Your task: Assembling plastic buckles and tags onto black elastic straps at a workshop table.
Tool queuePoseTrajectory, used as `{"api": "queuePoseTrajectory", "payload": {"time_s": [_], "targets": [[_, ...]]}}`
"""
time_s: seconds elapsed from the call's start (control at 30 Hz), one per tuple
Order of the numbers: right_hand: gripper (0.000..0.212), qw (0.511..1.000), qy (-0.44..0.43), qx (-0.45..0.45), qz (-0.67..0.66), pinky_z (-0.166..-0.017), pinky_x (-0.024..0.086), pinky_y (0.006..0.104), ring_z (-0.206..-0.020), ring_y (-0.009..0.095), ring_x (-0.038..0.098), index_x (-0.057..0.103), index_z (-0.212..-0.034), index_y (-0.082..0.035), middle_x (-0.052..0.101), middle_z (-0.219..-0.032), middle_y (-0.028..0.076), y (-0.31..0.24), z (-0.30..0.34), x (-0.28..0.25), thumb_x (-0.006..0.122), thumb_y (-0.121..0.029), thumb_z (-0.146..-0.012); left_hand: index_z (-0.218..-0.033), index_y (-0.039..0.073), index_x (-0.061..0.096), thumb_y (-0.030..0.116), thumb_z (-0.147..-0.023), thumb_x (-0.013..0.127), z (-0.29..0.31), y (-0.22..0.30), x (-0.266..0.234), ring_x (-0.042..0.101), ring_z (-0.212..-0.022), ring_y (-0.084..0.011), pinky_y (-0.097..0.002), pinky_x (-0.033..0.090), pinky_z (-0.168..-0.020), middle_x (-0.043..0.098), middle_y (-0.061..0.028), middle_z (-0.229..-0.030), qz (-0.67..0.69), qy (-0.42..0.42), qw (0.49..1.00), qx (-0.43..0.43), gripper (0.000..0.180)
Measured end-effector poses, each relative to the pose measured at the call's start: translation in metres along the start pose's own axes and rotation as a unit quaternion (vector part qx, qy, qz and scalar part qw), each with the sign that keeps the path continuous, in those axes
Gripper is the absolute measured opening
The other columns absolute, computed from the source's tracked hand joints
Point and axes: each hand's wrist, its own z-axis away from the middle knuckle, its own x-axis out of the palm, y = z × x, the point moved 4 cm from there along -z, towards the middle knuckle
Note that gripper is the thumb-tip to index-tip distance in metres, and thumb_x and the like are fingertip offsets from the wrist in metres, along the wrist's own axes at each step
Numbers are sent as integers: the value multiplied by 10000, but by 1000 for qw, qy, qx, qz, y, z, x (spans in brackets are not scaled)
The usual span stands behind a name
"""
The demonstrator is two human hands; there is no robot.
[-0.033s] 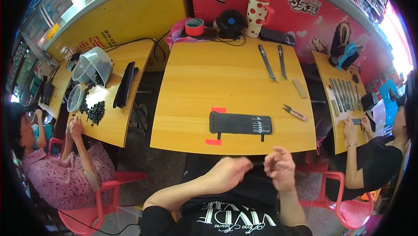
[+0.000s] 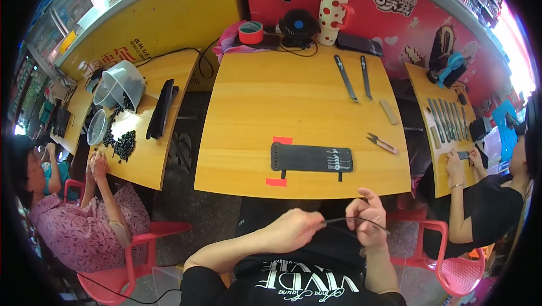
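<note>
Above my lap, just off the table's front edge, my left hand (image 2: 299, 229) is closed on one end of a thin, dark, flexible strip (image 2: 337, 219). The strip bows gently across to my right hand (image 2: 370, 224), whose curled fingers hold it while one finger sticks up. On the table (image 2: 243, 119) in front of them lies a flat dark pad (image 2: 305, 157) with a row of holes at its left end and pale markings at its right. Red tape pieces (image 2: 276, 182) sit beside the pad. Farther right are thread snips (image 2: 382, 143) with pinkish handles.
Two long dark straps (image 2: 345, 79) and a beige block (image 2: 388, 111) lie at the right. At the back stand a dotted tumbler (image 2: 332, 18), a black fan (image 2: 298, 28) and a red tape roll (image 2: 251, 33). People work at side tables, one with small black pieces (image 2: 125, 145).
The thin strip now shows clearly, bowed between my hands; before, it was hardly visible. My left hand has shifted slightly left and down. The things on the table stay put.
</note>
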Motion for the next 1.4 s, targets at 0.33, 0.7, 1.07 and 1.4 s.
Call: {"api": "queuePoseTrajectory", "payload": {"time_s": [0.33, 0.7, 1.07, 1.4], "targets": [[117, 978, 106, -14, 180, -565, 435, 200, -648, 104, 566, 656, -895, 46, 607, -749, 66, -7, 4, -15, 651, 95, -789, -931, -4, 680, 74, -878, 639, 16, -22, -25, 550, -557, -82, -222, 450, -516, 635, -39, -731, 165, 143, 972, -88, 102], [77, 921, 176, -115, 329, -583, 398, 194, -645, 85, 510, 653, -873, 32, 552, -782, 21, -9, -35, -20, 609, 84, -837, -971, -20, 679, 16, -856, 665, 13, -62, -52, 572, -572, -57, -177, 438, -464, 653, -33, -780, 360, 363, 857, -70, 121], [141, 903, 180, -124, 371, -591, 409, 187, -676, 68, 518, 632, -956, 52, 548, -849, 27, 7, -57, -33, 560, 100, -845, -948, -31, 667, -1, -866, 649, 11, -79, -65, 589, -583, -50, -174, 425, -458, 659, -39, -751, 232, 463, 852, -79, 89], [136, 861, 190, -167, 441, -602, 383, 201, -676, 89, 485, 606, -884, 46, 516, -790, 37, 5, -57, -42, 609, 126, -773, -1019, -25, 590, -40, -851, 645, 2, -79, -61, 595, -571, -70, -167, 409, -443, 646, -65, -780, 260, 494, 826, -79, 177]]}}
